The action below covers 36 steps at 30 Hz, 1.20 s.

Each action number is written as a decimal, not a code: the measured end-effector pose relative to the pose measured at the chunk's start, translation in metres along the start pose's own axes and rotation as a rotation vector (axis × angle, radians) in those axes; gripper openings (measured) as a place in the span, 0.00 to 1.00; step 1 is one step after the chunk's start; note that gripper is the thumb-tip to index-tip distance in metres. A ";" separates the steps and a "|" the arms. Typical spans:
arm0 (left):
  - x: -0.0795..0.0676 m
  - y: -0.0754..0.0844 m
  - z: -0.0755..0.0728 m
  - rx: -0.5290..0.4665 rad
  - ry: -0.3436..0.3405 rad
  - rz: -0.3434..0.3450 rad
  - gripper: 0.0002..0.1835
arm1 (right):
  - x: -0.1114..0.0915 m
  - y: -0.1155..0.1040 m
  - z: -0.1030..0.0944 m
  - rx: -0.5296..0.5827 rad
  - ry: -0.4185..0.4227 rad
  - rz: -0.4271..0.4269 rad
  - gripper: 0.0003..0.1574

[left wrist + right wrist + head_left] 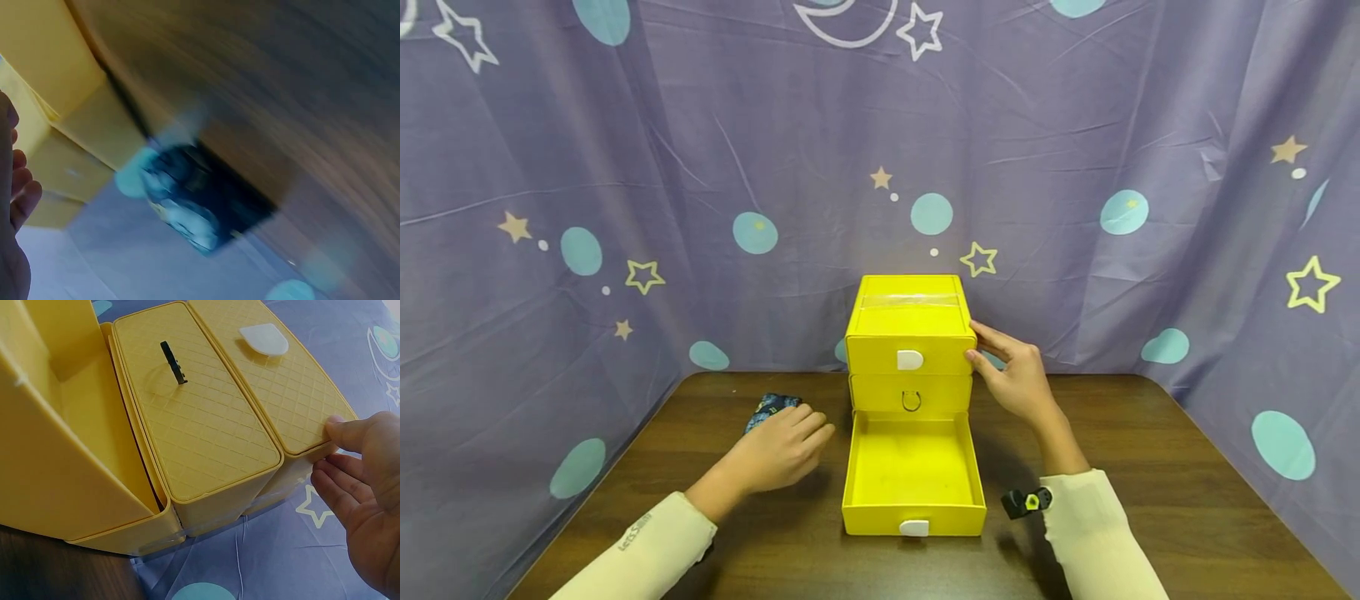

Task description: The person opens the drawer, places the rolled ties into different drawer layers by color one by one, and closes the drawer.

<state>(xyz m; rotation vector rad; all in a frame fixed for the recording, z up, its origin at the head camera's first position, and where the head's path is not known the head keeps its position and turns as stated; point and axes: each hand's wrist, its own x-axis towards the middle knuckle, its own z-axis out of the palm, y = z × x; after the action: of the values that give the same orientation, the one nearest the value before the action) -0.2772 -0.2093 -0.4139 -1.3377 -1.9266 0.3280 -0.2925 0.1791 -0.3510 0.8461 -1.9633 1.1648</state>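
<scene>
A yellow three-drawer cabinet (pixel 912 321) stands on the table, its bottom drawer (pixel 912 462) pulled out toward me. My right hand (pixel 1018 379) grips the upper right corner of the cabinet. In the right wrist view, its thumb (pixel 342 432) presses on the front of the top drawer (pixel 294 381) while the other fingers lie against the side. Left of the cabinet, my left hand (pixel 786 446) hovers with loosely bent fingers and holds nothing. Just behind it lies a dark blue patterned cloth item (pixel 771 406), partly covered by the hand; the left wrist view shows it blurred and apart from the fingers.
White tabs (pixel 910 360) mark the top and bottom drawers, and a dark ring pull (pixel 912 402) hangs on the middle one. Clear tape crosses the cabinet's top. Behind the brown wooden table (pixel 1150 450) hangs a purple curtain (pixel 820 133) with stars and dots.
</scene>
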 end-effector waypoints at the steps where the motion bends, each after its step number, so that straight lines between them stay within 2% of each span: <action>1: -0.004 -0.003 0.001 -0.004 -0.013 -0.011 0.19 | 0.000 0.000 0.000 -0.003 -0.001 0.002 0.30; 5: -0.021 -0.015 0.005 0.004 -0.087 -0.053 0.16 | 0.000 -0.001 0.000 -0.001 -0.004 0.006 0.30; 8: -0.030 -0.022 0.007 0.003 -0.151 -0.093 0.24 | 0.000 -0.002 0.000 -0.002 -0.008 0.005 0.30; 13: -0.040 -0.032 0.010 -0.074 -0.275 -0.196 0.36 | 0.000 -0.002 0.000 0.001 -0.003 0.007 0.29; 19: -0.049 -0.041 0.015 -0.154 -0.380 -0.293 0.41 | 0.000 -0.002 0.001 0.008 0.001 0.006 0.29; 28: -0.057 -0.051 0.024 -0.186 -0.415 -0.328 0.42 | 0.001 -0.002 -0.001 -0.002 0.005 0.007 0.29; 36: -0.062 -0.053 0.036 -0.182 -0.339 -0.289 0.38 | 0.001 0.002 0.000 0.008 0.000 0.000 0.29</action>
<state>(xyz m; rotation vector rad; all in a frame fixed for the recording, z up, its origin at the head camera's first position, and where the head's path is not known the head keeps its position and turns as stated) -0.3286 -0.2792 -0.4338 -1.1462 -2.4499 0.2519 -0.2946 0.1793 -0.3512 0.8502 -1.9603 1.1728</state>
